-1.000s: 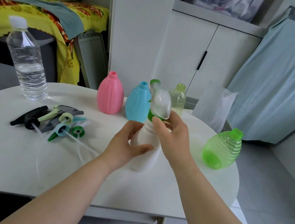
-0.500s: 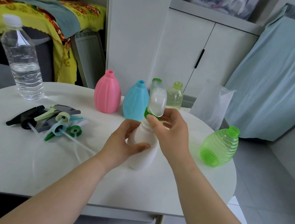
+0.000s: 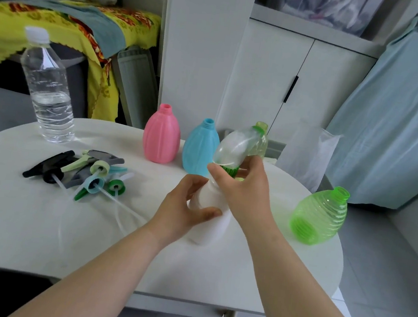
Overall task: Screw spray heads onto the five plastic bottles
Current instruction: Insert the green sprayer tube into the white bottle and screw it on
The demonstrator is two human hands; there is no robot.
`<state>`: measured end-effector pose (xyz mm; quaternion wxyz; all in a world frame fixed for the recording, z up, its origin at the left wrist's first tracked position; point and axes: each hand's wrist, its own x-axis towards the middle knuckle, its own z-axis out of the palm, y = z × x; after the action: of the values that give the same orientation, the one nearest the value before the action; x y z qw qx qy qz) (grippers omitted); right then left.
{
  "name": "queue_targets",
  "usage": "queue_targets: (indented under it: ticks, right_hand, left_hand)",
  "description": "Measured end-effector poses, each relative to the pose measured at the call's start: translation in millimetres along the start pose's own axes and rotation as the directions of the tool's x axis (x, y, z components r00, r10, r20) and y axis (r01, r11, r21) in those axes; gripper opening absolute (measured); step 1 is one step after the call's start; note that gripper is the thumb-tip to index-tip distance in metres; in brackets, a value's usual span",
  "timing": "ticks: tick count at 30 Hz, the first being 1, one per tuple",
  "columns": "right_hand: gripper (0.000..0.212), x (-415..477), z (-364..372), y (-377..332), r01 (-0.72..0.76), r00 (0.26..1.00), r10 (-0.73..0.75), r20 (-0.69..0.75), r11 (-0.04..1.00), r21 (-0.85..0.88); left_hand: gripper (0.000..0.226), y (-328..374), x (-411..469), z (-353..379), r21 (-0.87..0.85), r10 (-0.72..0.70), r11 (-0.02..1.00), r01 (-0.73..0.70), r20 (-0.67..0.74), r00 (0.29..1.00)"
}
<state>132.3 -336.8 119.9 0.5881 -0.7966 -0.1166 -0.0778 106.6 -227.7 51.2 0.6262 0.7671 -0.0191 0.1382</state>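
Right now the right hand pinches the green ribbed collar of a clear spray head seated on the neck of the white plastic bottle, while the left hand wraps closed round the bottle's body, standing on the white round table right in front. Bottle axis runs upright, slightly tilted, with the collar directly above the left grip, so the twist goes about that axis; right wrist comes in from the right, fingers curled over top. Pink bottle, blue bottle, pale green bottle behind and the lying green ribbed bottle are uncapped; loose spray heads lie left.
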Motion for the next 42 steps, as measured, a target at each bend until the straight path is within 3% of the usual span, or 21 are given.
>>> queue_targets:
  ticks: [6, 13, 18, 24, 29, 33, 37, 40, 42]
  right_hand:
    - [0.019, -6, -6, 4, 0.029, 0.992, -0.042, 0.117, 0.993, 0.111]
    - [0.026, -3, -4, 5, 0.097, 0.993, -0.099, 0.06, 0.995, 0.038]
    - [0.028, -2, 1, 7, 0.032, 0.999, -0.035, 0.021, 0.995, 0.097]
    - [0.019, 5, -8, 1, -0.063, 0.944, -0.023, 0.329, 0.967, 0.248]
    - [0.017, 19, -9, -2, -0.099, 0.841, 0.003, 0.54, 0.984, 0.148]
    - [0.009, 26, -1, 0, -0.126, 0.916, 0.056, 0.398, 0.98, 0.152]
    - [0.013, 19, 15, 5, -0.118, 0.987, 0.094, 0.133, 0.975, 0.188]
    - [0.025, 17, 24, 6, -0.073, 0.996, 0.082, -0.031, 0.973, 0.218]
    - [0.028, 16, 25, 5, -0.072, 0.994, 0.088, -0.063, 0.974, 0.215]
  left_hand:
    - [0.045, 4, -1, 0, 0.02, -0.02, 1.0, 0.019, 0.011, 1.0]
    - [0.052, 1, -8, -3, 0.02, -0.055, 0.998, 0.054, 0.01, 0.998]
    - [0.052, 0, -9, 0, 0.035, -0.043, 0.998, 0.042, 0.001, 0.999]
    - [0.076, -3, -1, -7, 0.108, -0.1, 0.991, 0.083, 0.153, 0.983]
    - [0.081, -10, 8, -1, 0.191, -0.141, 0.976, 0.104, 0.193, 0.971]
    - [0.07, -14, 8, 6, 0.171, -0.15, 0.977, 0.129, 0.115, 0.982]
    - [0.062, -16, 3, 10, 0.126, -0.153, 0.981, 0.145, 0.052, 0.987]
    - [0.063, -15, 1, 12, 0.121, -0.133, 0.984, 0.129, 0.029, 0.991]
    - [0.061, -13, 1, 12, 0.11, -0.137, 0.985, 0.134, 0.022, 0.99]
